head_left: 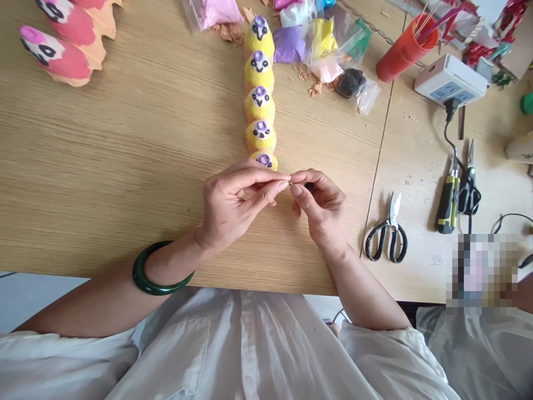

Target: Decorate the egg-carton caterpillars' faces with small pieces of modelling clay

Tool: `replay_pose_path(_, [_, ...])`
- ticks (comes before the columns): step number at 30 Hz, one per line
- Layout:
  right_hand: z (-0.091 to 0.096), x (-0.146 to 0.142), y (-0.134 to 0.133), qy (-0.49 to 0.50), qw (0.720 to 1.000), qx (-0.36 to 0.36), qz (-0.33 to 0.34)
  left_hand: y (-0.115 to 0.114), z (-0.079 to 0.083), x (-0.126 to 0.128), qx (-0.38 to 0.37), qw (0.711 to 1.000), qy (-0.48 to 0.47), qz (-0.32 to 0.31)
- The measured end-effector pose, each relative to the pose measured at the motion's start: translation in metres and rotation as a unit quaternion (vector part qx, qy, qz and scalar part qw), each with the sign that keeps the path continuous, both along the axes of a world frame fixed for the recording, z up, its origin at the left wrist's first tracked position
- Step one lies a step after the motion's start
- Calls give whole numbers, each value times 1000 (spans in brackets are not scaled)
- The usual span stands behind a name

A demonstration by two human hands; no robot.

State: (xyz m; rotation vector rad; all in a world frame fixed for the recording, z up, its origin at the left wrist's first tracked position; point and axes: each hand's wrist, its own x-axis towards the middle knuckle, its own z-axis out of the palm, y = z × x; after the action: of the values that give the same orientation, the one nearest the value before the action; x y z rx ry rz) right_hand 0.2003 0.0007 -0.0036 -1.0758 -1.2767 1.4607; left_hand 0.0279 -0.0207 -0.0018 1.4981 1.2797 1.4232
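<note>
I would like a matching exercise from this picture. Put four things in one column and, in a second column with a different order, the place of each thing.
Things:
1. Dark green bangle
2. Black-handled scissors
3. Red cup of sticks
4. Yellow painted figures

Places:
A. Beside a white power strip
B. Around the left arm
C. In a row ending at the left hand
D. On the table, right of the right hand

Pairs: 1-B, 2-D, 3-A, 4-C
</note>
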Motion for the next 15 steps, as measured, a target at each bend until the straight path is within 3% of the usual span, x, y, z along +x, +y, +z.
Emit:
replay_pose_path(9, [5,-1,1,-14,1000,1,-14,0,1,0,23,1000,1,-14])
replay_pose_path(15, [-1,0,1,28,999,-27,-18,0,0,1,4,996,-73,-45])
